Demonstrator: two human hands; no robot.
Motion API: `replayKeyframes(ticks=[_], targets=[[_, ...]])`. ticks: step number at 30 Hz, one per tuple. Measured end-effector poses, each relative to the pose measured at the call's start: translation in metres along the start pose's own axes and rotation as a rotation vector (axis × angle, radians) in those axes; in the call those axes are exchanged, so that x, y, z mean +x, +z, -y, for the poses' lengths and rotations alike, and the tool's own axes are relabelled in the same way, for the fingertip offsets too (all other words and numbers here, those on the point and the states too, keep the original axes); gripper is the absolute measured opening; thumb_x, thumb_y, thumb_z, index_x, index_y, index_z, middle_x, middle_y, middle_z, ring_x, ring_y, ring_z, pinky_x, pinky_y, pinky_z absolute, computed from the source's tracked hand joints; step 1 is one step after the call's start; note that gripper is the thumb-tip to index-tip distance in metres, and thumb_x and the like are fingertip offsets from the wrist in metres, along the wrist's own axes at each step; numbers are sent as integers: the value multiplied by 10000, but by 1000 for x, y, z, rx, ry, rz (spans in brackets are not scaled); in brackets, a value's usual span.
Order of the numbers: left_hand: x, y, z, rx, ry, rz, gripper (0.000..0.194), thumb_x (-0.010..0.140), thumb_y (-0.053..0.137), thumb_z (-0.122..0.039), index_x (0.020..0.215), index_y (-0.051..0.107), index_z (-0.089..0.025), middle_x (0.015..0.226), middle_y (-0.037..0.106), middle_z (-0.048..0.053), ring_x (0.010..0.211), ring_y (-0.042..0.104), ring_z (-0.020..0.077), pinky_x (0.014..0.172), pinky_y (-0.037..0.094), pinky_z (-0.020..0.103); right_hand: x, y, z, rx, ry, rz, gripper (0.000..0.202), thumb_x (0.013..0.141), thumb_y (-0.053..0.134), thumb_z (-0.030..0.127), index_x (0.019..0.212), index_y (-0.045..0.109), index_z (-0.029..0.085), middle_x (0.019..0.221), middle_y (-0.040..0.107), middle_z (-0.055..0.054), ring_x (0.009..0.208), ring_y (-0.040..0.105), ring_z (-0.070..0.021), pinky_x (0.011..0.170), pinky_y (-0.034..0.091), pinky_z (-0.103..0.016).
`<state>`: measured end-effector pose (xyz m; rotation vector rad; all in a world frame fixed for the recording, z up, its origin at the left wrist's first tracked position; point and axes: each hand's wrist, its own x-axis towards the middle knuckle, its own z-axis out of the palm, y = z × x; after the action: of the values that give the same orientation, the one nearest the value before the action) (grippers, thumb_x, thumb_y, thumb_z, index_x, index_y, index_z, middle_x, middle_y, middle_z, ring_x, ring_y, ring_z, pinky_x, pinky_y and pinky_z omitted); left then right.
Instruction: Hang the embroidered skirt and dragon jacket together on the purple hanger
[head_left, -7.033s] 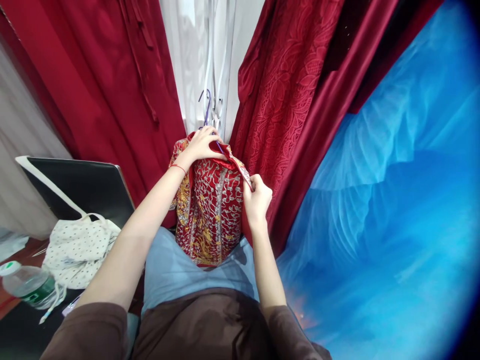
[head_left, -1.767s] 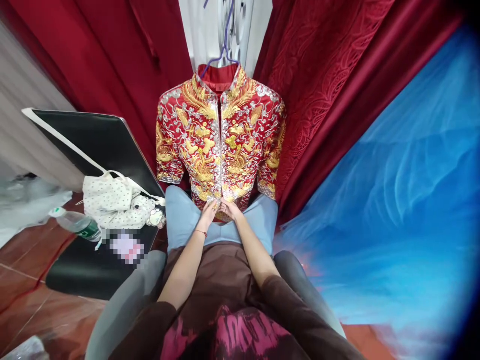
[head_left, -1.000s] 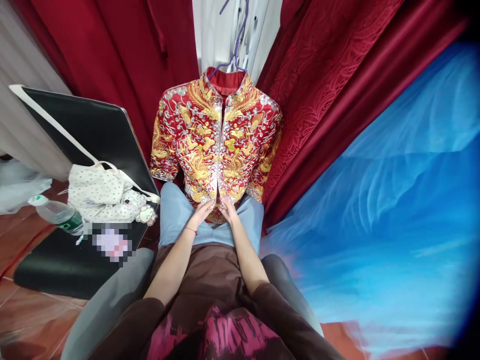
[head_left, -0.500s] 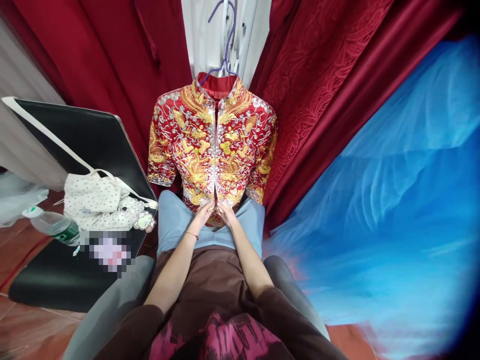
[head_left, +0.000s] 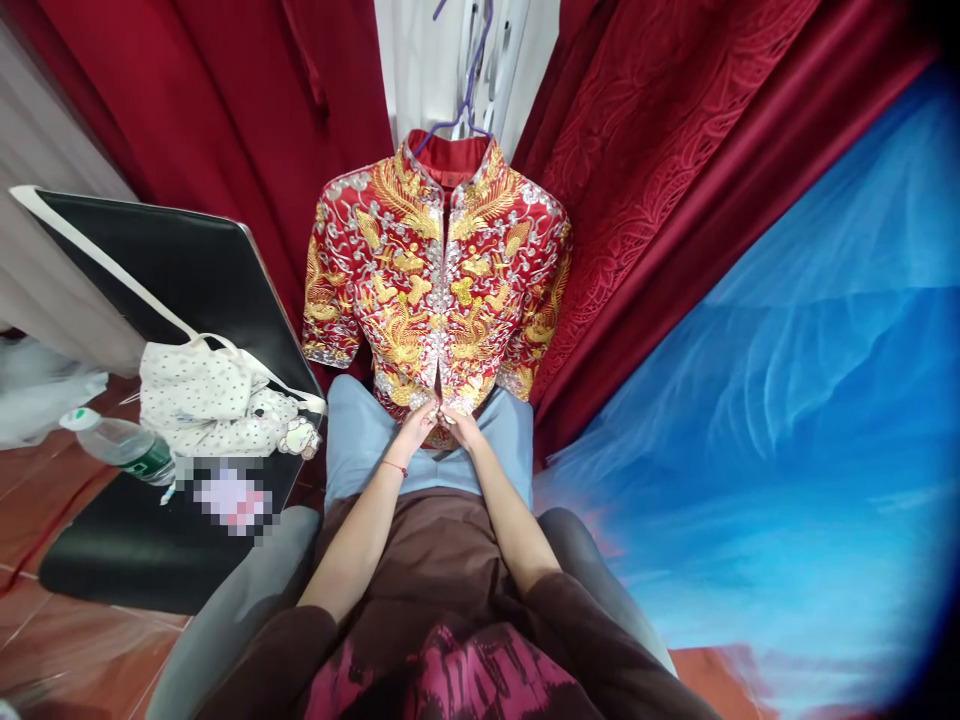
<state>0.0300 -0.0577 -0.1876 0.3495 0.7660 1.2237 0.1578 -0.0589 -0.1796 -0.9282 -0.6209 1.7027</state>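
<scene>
On red tiles (head_left: 45, 500) before red curtains (head_left: 225, 130), a black chair (head_left: 127, 555) at left bears a dotted bag (head_left: 193, 382) beside a bottle (head_left: 120, 440), while at centre we pinch the embroidered jacket (head_left: 405, 320) near its hem with left hand (head_left: 417, 427) and right hand (head_left: 460, 426).

Embroidered in mirrored gold and silver motifs over red on a jacket (head_left: 439, 285), with purple on its hanger (head_left: 471, 90). Plain crimson on the left-hand curtain (head_left: 187, 110), traced in leafy scrolls on the right-hand curtain (head_left: 645, 150); blue, paling downward, on fabric (head_left: 757, 460). Dotted dark over white on a bag (head_left: 199, 395), splashed pink over brown on a top (head_left: 427, 590).
</scene>
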Motion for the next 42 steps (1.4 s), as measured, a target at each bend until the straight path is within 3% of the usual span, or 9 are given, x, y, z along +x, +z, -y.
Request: replayKeyframes(ticks=[5,15,19,24,28,32,42], targets=[[-1,-1,-3,16,13,-24,191,674,878,-211,793,738,-159,815,755,39,774,680,123,742,501,228,0,4,-3,-11,-16,1,387,497,948,309,767,698,190,689,691,21,680,605,-117,708,486,-264],[-2,2,3,60,164,-144,383,593,915,-208,935,752,-153,996,794,83,1015,729,226,1002,510,362,2,-1,-4,-66,-21,-60,450,457,952,358,792,696,198,701,689,26,657,588,-111,649,460,-245],[-5,2,8,110,191,-205,382,597,921,-268,912,749,-137,939,790,90,973,737,246,977,522,396,2,0,-5,-54,-19,-75,439,467,950,351,784,690,194,692,687,25,655,586,-108,645,464,-239],[-7,4,10,121,257,-215,347,632,892,-198,949,762,-146,990,790,75,949,730,212,954,516,348,2,1,-6,-7,-11,-86,376,509,941,311,754,683,190,664,671,32,643,582,-100,642,464,-238],[-6,10,8,12,180,-202,243,680,832,-92,899,749,-156,923,778,41,908,714,157,936,504,282,2,4,-5,14,4,-77,362,523,940,311,749,686,186,653,667,31,636,579,-97,627,457,-229],[-5,19,6,-53,82,-145,41,805,743,-110,816,733,-149,859,759,48,814,694,121,843,525,241,0,7,-3,16,2,-62,401,499,950,330,773,691,194,662,677,35,642,580,-97,640,471,-221],[-8,15,0,12,37,-143,84,814,784,-148,891,752,-150,929,752,66,853,684,116,914,520,249,-6,15,0,16,-17,-88,395,510,949,277,796,689,197,641,695,26,584,577,-100,611,458,-239]])
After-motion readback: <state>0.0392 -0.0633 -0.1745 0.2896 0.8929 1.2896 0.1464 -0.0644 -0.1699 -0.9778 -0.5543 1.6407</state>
